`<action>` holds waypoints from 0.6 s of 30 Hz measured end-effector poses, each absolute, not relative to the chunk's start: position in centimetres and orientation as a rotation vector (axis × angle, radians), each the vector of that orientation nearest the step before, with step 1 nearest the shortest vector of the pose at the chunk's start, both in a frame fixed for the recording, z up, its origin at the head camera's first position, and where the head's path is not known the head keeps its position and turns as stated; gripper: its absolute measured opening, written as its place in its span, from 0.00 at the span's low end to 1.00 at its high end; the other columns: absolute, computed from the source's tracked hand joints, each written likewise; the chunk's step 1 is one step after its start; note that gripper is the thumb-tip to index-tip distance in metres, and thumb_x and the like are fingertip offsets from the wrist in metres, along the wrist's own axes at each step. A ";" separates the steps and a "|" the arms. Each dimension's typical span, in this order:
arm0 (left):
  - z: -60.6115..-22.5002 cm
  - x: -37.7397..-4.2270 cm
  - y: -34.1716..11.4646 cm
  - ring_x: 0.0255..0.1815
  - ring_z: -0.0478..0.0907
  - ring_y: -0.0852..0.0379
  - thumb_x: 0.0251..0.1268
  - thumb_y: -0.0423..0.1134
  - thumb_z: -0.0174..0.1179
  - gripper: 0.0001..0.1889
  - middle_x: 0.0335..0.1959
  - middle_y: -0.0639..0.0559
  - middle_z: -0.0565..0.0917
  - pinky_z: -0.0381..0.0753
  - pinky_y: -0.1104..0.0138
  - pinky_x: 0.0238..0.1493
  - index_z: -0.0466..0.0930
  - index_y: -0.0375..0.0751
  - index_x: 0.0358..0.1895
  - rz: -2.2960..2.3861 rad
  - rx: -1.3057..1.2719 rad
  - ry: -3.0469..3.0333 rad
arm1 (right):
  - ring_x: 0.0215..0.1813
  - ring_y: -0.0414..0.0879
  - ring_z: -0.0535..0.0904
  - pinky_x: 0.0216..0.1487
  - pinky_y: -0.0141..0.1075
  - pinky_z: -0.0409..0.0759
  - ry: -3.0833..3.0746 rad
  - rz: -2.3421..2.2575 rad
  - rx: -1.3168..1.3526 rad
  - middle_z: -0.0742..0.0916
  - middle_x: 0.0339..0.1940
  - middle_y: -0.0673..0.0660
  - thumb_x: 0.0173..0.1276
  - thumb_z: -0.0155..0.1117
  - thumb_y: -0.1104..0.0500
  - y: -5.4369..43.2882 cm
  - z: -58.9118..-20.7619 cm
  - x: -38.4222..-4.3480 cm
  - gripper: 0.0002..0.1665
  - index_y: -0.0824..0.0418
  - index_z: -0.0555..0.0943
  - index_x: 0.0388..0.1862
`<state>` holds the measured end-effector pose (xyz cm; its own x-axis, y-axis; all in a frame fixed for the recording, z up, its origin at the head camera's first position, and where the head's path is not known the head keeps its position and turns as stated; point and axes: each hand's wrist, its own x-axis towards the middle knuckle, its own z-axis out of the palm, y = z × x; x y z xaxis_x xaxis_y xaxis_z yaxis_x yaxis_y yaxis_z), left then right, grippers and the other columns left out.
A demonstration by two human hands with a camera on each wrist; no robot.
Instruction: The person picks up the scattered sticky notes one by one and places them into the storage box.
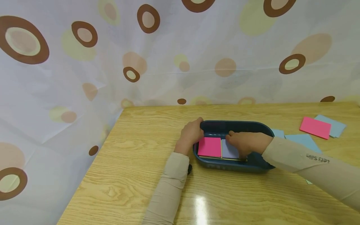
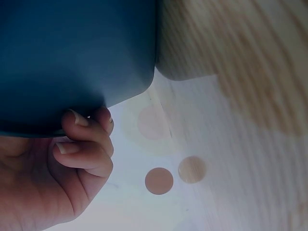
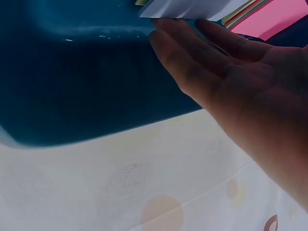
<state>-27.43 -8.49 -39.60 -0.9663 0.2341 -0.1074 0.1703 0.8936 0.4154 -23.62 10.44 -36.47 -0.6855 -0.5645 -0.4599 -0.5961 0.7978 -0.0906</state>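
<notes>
A dark blue oval plastic tub [image 1: 230,167] stands on the wooden table. My left hand [image 1: 192,134] grips its left end, the curled fingers [image 2: 82,154] against the outer wall near the rim. Inside the tub, a pink-topped stack of square paper notes [image 1: 209,147] lies at the left, beside a lavender-topped stack [image 1: 230,148]. My right hand [image 1: 247,143] reaches into the tub over the lavender stack. In the right wrist view its fairly straight fingers [image 3: 192,72] touch that stack's edge. The hand hides part of the lavender stack in the head view.
Light blue paper sheets [image 1: 303,142] lie right of the tub, partly behind the right sleeve. Farther right, a pink sheet [image 1: 315,127] overlaps another light blue one [image 1: 337,127]. A patterned curtain [image 1: 180,62] hangs behind and left of the table [image 1: 135,162].
</notes>
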 end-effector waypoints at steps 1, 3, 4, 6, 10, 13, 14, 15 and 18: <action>-39.6 -27.4 -8.5 0.28 0.73 0.52 0.66 0.33 0.53 0.24 0.44 0.44 0.83 0.70 0.63 0.26 0.69 0.48 0.66 0.614 0.312 2.906 | 0.41 0.52 0.77 0.47 0.46 0.80 2.513 0.093 -0.865 0.76 0.45 0.64 0.42 0.83 0.60 10.5 -36.5 -23.6 0.41 0.70 0.71 0.54; -39.5 -27.4 -8.5 0.28 0.73 0.53 0.66 0.33 0.52 0.23 0.44 0.45 0.83 0.70 0.63 0.26 0.69 0.48 0.65 0.611 0.309 2.906 | 0.41 0.52 0.76 0.47 0.46 0.80 2.517 0.094 -0.858 0.76 0.45 0.64 0.42 0.83 0.61 10.4 -36.6 -23.6 0.41 0.70 0.71 0.54; -39.5 -27.4 -8.4 0.28 0.73 0.53 0.66 0.33 0.52 0.23 0.44 0.45 0.83 0.70 0.64 0.26 0.69 0.48 0.65 0.611 0.310 2.904 | 0.42 0.52 0.76 0.48 0.46 0.80 2.518 0.095 -0.851 0.76 0.45 0.63 0.42 0.83 0.61 10.4 -36.6 -23.6 0.42 0.70 0.71 0.54; -39.5 -27.4 -8.3 0.28 0.73 0.53 0.66 0.33 0.52 0.23 0.43 0.45 0.83 0.70 0.63 0.26 0.69 0.48 0.65 0.612 0.313 2.903 | 0.43 0.52 0.76 0.49 0.47 0.79 2.521 0.095 -0.838 0.76 0.45 0.63 0.41 0.83 0.61 10.4 -36.6 -23.5 0.42 0.69 0.71 0.54; -39.4 -27.4 -8.2 0.29 0.74 0.52 0.66 0.33 0.52 0.23 0.44 0.44 0.83 0.71 0.63 0.27 0.69 0.48 0.65 0.610 0.317 2.906 | 0.43 0.52 0.76 0.50 0.48 0.79 2.525 0.105 -0.836 0.76 0.45 0.63 0.39 0.84 0.60 10.3 -36.5 -23.5 0.43 0.69 0.71 0.54; -39.4 -27.4 -8.3 0.29 0.73 0.52 0.65 0.33 0.52 0.24 0.44 0.44 0.83 0.71 0.63 0.27 0.69 0.48 0.65 0.613 0.314 2.907 | 0.43 0.52 0.77 0.50 0.48 0.79 2.521 0.106 -0.845 0.76 0.45 0.63 0.38 0.85 0.58 10.4 -36.4 -23.5 0.45 0.69 0.71 0.53; -39.4 -27.4 -8.3 0.29 0.73 0.52 0.65 0.33 0.52 0.24 0.44 0.44 0.83 0.71 0.63 0.27 0.69 0.48 0.65 0.616 0.312 2.906 | 0.43 0.52 0.77 0.50 0.48 0.79 2.517 0.105 -0.843 0.76 0.45 0.63 0.37 0.85 0.57 10.4 -36.3 -23.5 0.46 0.69 0.71 0.54; -39.5 -27.4 -8.3 0.29 0.73 0.52 0.65 0.33 0.52 0.24 0.44 0.44 0.83 0.71 0.63 0.27 0.69 0.48 0.65 0.618 0.311 2.906 | 0.43 0.52 0.76 0.49 0.48 0.79 2.512 0.099 -0.832 0.76 0.45 0.63 0.37 0.86 0.56 10.5 -36.3 -23.5 0.47 0.68 0.70 0.54; -39.5 -27.4 -8.5 0.28 0.73 0.52 0.65 0.33 0.52 0.25 0.44 0.44 0.83 0.70 0.63 0.26 0.68 0.48 0.66 0.619 0.302 2.900 | 0.42 0.52 0.76 0.49 0.49 0.79 2.503 0.085 -0.793 0.75 0.44 0.62 0.37 0.86 0.55 10.5 -36.1 -23.5 0.49 0.67 0.70 0.57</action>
<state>-27.39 -8.45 -39.48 -0.9667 0.2291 -0.1137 0.1628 0.8939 0.4176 -23.49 10.46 -36.10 -0.7000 -0.5219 -0.4874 -0.5538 0.8277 -0.0909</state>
